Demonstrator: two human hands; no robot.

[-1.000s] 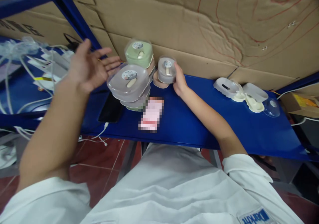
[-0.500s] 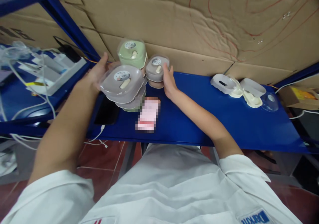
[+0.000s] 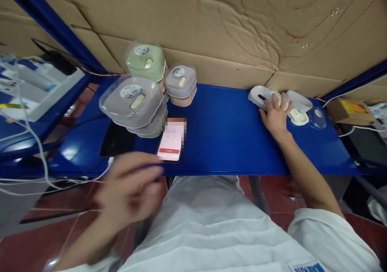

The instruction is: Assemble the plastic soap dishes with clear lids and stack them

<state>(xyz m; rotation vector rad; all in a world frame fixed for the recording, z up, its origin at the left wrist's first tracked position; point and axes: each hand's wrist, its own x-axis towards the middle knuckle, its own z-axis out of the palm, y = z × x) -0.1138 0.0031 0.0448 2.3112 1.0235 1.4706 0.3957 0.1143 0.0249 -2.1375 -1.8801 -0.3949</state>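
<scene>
My left hand, blurred by motion, is in front of the table's near edge, its fingers loosely apart and nothing visible in them. Close beyond it lies a phone with a lit screen. My right hand reaches to the right side with spread fingers over a cream plastic piece. A grey oval lid with a dark slot is at its fingertips on the left, and a grey tray-like piece lies just right of it. Whether the fingers touch these is hard to make out. A clear cover lies farther right.
Stacked lidded boxes stand at the left: a large grey one, a green one and a small grey one. Beside them are a dark tablet-like device and white cables. Cardboard backs the blue table.
Both hands have left the stacked boxes, which stay in place. My left hand has drawn back toward my body; my right hand has moved right to the loose plastic pieces. The view has shifted slightly.
</scene>
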